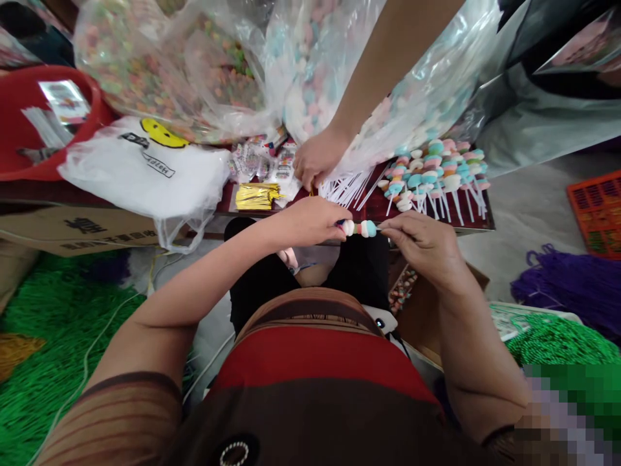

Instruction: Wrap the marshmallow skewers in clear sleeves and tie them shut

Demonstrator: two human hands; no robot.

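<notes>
A short candy skewer [367,228] with white, orange and light-blue pieces stretches between my two hands above my lap. The fingers of my left hand [323,219] are closed around its left end and partly hide it. At the other end, my right hand [427,244] pinches the thin stick just past the blue piece. Just beyond, several white sticks [345,189] lie on the dark red table [376,202]. Finished-looking candy skewers [434,173] are piled at the table's right, their sticks pointing toward me.
Another person's hand [323,158] reaches down beside the white sticks. Gold twist ties [256,196] lie left of it. Large clear candy bags [179,71] stand behind. A white plastic bag [145,168] and red basin [99,97] are at left; a cardboard box [422,317] sits below right.
</notes>
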